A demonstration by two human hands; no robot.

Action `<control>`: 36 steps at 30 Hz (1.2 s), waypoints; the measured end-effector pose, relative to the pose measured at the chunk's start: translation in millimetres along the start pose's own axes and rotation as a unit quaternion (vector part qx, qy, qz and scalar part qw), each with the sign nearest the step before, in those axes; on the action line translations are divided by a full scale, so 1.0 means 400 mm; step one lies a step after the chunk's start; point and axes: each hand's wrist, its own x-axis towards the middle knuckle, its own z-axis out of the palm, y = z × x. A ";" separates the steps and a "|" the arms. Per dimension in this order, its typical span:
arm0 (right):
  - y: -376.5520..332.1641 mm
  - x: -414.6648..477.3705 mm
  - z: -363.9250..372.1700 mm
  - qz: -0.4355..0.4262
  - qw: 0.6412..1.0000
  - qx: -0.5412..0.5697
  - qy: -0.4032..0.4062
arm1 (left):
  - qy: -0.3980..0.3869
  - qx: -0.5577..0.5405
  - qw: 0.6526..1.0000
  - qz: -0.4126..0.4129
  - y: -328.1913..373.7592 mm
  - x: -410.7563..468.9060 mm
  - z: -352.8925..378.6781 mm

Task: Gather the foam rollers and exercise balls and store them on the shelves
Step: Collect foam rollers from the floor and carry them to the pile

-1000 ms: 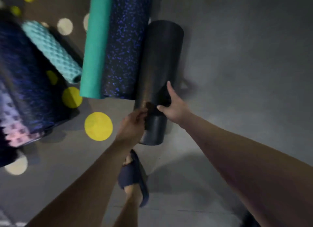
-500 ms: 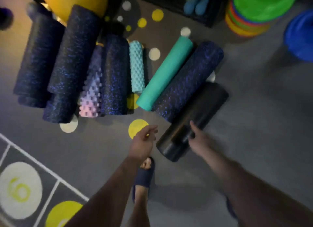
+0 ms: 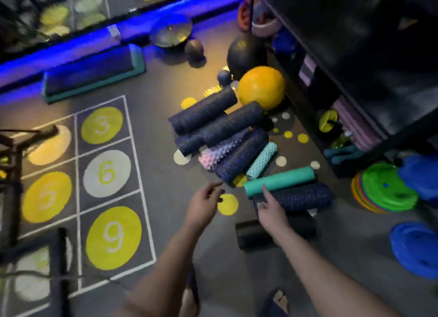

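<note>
Here, the black roller lies on the floor, lower centre-right; the right grip is above it, fingers straight toward the teal roller, holding nothing; the left grip is loosely curled, holding nothing; the yellow ball sits upper centre-right beside the shelves.

A blue light strip edges the dim grey floor with its numbered grid.

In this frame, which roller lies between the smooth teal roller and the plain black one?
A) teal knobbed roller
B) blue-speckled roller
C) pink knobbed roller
B: a blue-speckled roller lies alongside the smooth teal roller, with the plain black roller on its near side.
</note>
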 end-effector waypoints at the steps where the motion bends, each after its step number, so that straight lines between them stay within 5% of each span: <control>1: -0.064 -0.024 0.002 -0.016 1.000 -0.008 0.004 | -0.007 0.011 1.000 0.003 0.024 -0.022 -0.058; 7: -0.339 -0.138 0.073 -0.075 0.997 0.002 0.013 | 0.008 -0.042 0.999 0.016 0.113 -0.086 -0.304; 18: -0.387 -0.193 0.252 -0.002 0.991 0.105 0.085 | -0.078 0.065 0.994 0.038 0.091 -0.033 -0.468; 31: 0.110 -0.143 0.090 0.252 0.936 0.199 0.143 | -0.276 0.216 0.934 -0.067 -0.033 0.094 0.043; 36: 0.307 0.005 0.116 0.348 0.896 0.239 0.137 | -0.293 0.204 0.925 -0.128 -0.128 0.233 0.256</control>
